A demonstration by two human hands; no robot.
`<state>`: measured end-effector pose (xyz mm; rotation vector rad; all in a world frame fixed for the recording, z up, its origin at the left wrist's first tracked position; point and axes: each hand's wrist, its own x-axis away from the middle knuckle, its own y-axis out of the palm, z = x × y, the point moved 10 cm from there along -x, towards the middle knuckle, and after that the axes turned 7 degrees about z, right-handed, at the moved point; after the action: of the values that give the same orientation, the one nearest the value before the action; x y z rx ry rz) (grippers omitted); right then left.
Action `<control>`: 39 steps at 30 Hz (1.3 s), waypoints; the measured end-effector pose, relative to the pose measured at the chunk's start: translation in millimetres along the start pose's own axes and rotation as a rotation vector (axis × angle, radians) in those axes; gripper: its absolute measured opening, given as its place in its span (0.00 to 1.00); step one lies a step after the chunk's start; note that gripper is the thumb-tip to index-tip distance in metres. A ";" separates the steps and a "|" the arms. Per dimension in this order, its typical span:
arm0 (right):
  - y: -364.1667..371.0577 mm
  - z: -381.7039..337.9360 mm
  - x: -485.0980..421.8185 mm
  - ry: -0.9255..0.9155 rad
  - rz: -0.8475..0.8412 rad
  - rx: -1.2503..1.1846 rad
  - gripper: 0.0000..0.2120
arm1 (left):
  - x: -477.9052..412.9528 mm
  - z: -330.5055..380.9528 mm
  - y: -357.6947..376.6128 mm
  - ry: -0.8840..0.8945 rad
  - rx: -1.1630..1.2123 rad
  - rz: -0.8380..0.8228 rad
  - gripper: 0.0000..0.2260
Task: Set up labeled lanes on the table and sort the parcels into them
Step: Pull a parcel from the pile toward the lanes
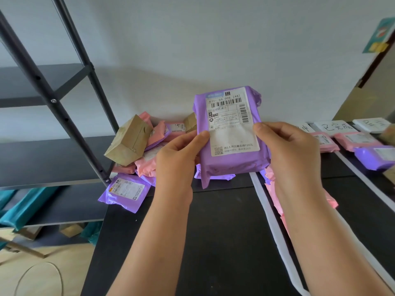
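Note:
I hold a purple parcel [229,133] upright above the black table [224,231], its white shipping label facing me. My left hand [178,154] grips its left edge with the thumb on the front. My right hand [284,150] grips its right edge, thumb on the label. A heap of pink, purple and brown parcels [147,142] lies behind at the back left. White tape strips [269,218] mark lanes on the table. Handwritten paper labels [334,127] lie at the back right, with pink parcels [354,141] and a purple one [374,158] in the lanes below them.
A dark metal shelf rack [53,99] stands to the left of the table, with teal bags [25,208] on the floor under it. A purple parcel [126,192] overhangs the table's left corner. A pink parcel [277,201] lies under my right forearm.

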<state>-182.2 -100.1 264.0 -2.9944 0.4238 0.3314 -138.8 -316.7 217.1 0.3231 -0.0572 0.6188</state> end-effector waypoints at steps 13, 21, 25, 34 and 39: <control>-6.0 5.4 0.6 -0.058 -0.018 0.081 0.07 | -5.6 -13.4 2.0 -0.001 -0.058 -0.011 0.05; -10.2 7.1 5.4 -0.099 0.069 0.098 0.07 | -16.3 -2.8 -16.4 0.161 -0.230 0.096 0.07; -13.8 -7.2 6.6 -0.246 0.121 0.213 0.12 | -15.4 7.4 -14.9 0.329 -0.412 0.063 0.07; -17.0 16.7 21.6 -0.336 0.143 0.511 0.11 | -16.8 -3.8 12.8 0.476 -0.520 -0.120 0.09; -52.7 36.8 38.4 -0.238 0.269 0.455 0.06 | -10.2 -32.2 32.8 0.437 -0.539 -0.205 0.09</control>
<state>-138.6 -55.1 223.0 -2.4248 0.7609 0.5254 -167.4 -287.2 194.2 -0.3283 0.2240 0.4375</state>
